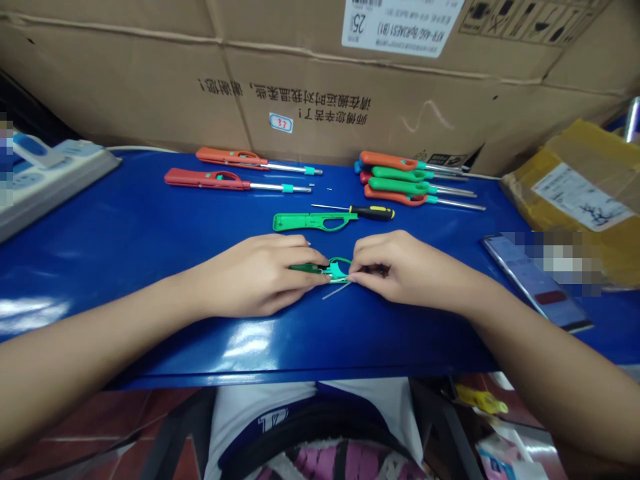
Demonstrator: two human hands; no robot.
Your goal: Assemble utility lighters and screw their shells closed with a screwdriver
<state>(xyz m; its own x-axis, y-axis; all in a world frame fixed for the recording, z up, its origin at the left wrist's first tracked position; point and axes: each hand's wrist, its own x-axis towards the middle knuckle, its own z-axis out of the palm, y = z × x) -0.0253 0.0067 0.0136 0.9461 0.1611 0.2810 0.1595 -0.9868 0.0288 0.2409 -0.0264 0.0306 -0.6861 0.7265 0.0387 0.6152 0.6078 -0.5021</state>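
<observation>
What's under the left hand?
Part of a green casing, sticking out toward the right hand, with a teal piece in it. Whatever the left hand covers can't be seen.

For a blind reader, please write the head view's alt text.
The left hand holds a green plastic casing on a blue table; the right hand pinches at its looped end. Beyond lie a green half-shell, a yellow-black screwdriver and colourful stick lighters.

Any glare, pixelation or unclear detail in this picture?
All head view: white glare on the blue tabletop below the left hand; pixelated patches near the phone and left edge; parts in the green handle too tiny to make out.
</observation>
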